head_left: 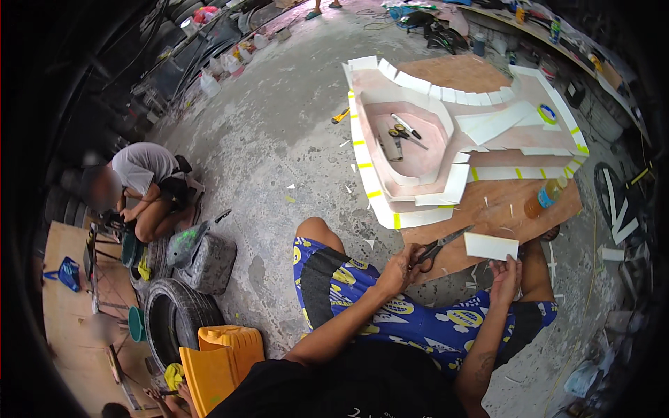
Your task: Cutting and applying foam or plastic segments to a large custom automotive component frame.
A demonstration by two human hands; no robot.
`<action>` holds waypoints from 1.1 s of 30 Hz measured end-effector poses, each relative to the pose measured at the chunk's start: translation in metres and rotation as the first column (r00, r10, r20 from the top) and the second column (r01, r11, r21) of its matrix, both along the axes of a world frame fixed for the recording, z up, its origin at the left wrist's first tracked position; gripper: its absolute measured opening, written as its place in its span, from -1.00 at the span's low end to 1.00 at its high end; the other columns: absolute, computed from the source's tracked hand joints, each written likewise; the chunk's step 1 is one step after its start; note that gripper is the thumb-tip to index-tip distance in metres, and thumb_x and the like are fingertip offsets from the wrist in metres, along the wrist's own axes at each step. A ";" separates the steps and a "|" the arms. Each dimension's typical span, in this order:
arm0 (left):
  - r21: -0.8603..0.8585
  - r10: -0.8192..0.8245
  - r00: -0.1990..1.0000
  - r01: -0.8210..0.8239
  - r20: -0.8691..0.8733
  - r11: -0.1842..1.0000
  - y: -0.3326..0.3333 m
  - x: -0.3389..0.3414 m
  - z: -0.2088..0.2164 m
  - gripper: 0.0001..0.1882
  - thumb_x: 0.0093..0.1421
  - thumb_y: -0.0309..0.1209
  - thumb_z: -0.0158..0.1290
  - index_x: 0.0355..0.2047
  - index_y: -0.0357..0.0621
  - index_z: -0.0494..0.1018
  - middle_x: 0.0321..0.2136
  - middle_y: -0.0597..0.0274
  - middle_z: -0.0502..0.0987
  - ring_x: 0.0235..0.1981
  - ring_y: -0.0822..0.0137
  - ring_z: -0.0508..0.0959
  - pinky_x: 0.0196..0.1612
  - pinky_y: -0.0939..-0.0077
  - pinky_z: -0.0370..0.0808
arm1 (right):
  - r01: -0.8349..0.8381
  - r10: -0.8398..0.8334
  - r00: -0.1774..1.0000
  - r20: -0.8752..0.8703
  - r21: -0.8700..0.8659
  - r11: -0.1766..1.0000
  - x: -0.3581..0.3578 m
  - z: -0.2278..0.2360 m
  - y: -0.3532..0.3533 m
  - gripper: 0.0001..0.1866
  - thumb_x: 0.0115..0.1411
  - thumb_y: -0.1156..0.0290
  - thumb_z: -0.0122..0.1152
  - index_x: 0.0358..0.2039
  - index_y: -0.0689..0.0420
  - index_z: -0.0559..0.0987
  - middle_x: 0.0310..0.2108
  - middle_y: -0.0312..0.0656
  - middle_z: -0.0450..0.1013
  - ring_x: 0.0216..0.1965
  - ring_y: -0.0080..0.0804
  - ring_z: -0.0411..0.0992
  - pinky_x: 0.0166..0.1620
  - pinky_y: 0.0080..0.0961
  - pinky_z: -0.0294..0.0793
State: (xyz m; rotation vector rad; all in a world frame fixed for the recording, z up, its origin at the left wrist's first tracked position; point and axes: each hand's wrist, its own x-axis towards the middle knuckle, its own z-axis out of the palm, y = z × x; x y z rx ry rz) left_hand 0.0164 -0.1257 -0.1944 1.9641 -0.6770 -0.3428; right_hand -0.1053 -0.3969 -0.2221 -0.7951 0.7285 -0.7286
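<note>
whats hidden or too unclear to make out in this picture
All in the head view:
Scissors: handles partly covered by the left hand.
White piece in the right hand: underside turned away.
Brown board: partly covered by the pink moulded piece.
Far person's feet: body cut off by the top edge.
Crouching co-worker: handled item too small and dark.

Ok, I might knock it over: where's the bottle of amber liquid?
Right of centre in the head view, the bottle is on the brown board, beyond and right of the white piece in the right hand.
</note>
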 end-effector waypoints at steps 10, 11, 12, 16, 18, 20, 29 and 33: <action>-0.554 -0.208 0.708 -0.300 -0.675 0.777 0.032 0.024 -0.013 -0.42 0.28 -0.68 0.04 0.28 -0.13 0.18 -0.03 0.08 0.56 -0.08 0.33 0.59 0.04 0.46 0.54 | -0.240 0.246 0.965 -0.089 0.075 0.968 0.002 0.040 0.107 -0.79 0.31 0.44 0.17 -0.06 0.08 0.42 -0.19 -0.19 0.52 -0.20 -0.36 0.55 -0.18 -0.38 0.67; -0.614 -0.243 0.706 -0.332 -0.666 0.716 0.036 0.026 -0.013 -0.39 0.26 -0.70 0.04 0.29 -0.12 0.18 0.00 0.06 0.55 -0.04 0.33 0.58 0.08 0.45 0.52 | -0.279 0.292 0.954 -0.075 0.148 0.949 0.000 0.038 0.114 -0.78 0.31 0.46 0.17 -0.06 0.09 0.43 -0.18 -0.16 0.53 -0.18 -0.33 0.56 -0.15 -0.37 0.67; -0.633 -0.253 0.695 -0.365 -0.674 0.683 0.039 0.028 -0.014 -0.33 0.21 -0.76 0.05 0.31 -0.12 0.16 0.03 0.04 0.53 0.02 0.30 0.56 0.14 0.43 0.49 | -0.314 0.333 0.941 -0.058 0.221 0.924 0.000 0.037 0.120 -0.78 0.30 0.47 0.17 -0.05 0.11 0.45 -0.17 -0.14 0.54 -0.16 -0.30 0.57 -0.13 -0.35 0.67; -0.688 -0.279 0.716 -0.373 -0.640 0.622 0.053 0.042 -0.007 -0.27 0.15 -0.79 0.01 0.32 -0.09 0.15 0.02 0.07 0.53 0.03 0.30 0.56 0.16 0.43 0.46 | -0.333 0.381 0.919 -0.103 0.314 0.889 0.015 0.052 0.148 -0.75 0.28 0.49 0.18 -0.04 0.14 0.47 -0.19 -0.12 0.55 -0.18 -0.29 0.58 -0.07 -0.32 0.66; -0.692 -0.286 0.698 -0.409 -0.657 0.595 0.056 0.045 -0.010 -0.28 0.16 -0.78 0.02 0.32 -0.11 0.14 0.00 0.07 0.55 0.01 0.30 0.57 0.15 0.44 0.47 | -0.347 0.397 0.910 -0.122 0.300 0.889 0.018 0.059 0.154 -0.78 0.27 0.48 0.19 -0.08 0.15 0.48 -0.19 -0.12 0.56 -0.16 -0.31 0.57 -0.07 -0.34 0.65; -0.626 -0.156 0.695 -0.498 -0.702 0.600 0.055 0.051 -0.012 -0.36 0.22 -0.69 0.04 0.30 -0.16 0.16 -0.07 0.06 0.59 -0.08 0.33 0.60 0.07 0.45 0.49 | -0.367 0.418 0.898 -0.136 0.292 0.883 0.024 0.067 0.159 -0.81 0.26 0.46 0.21 -0.13 0.14 0.49 -0.20 -0.13 0.56 -0.17 -0.32 0.58 -0.10 -0.36 0.66; -0.541 0.278 0.787 -0.590 -0.550 0.599 0.057 0.108 0.003 -0.50 0.40 -0.49 -0.06 0.29 -0.15 0.08 0.03 0.05 0.58 0.00 0.31 0.51 0.11 0.45 0.39 | -0.146 0.136 0.954 -0.269 -0.018 0.989 0.001 0.024 0.064 -0.76 0.28 0.47 0.23 -0.09 0.11 0.41 -0.19 -0.15 0.52 -0.25 -0.31 0.56 -0.12 -0.33 0.67; -0.525 0.333 0.857 -0.506 -0.392 0.684 0.039 0.097 0.000 -0.44 0.41 -0.53 -0.11 0.36 -0.14 -0.01 0.14 0.07 0.52 0.13 0.29 0.44 0.18 0.45 0.32 | -0.046 0.042 0.965 -0.257 -0.010 0.999 -0.011 0.007 0.025 -0.79 0.27 0.50 0.22 -0.10 0.16 0.46 -0.17 -0.15 0.52 -0.20 -0.30 0.57 -0.09 -0.34 0.67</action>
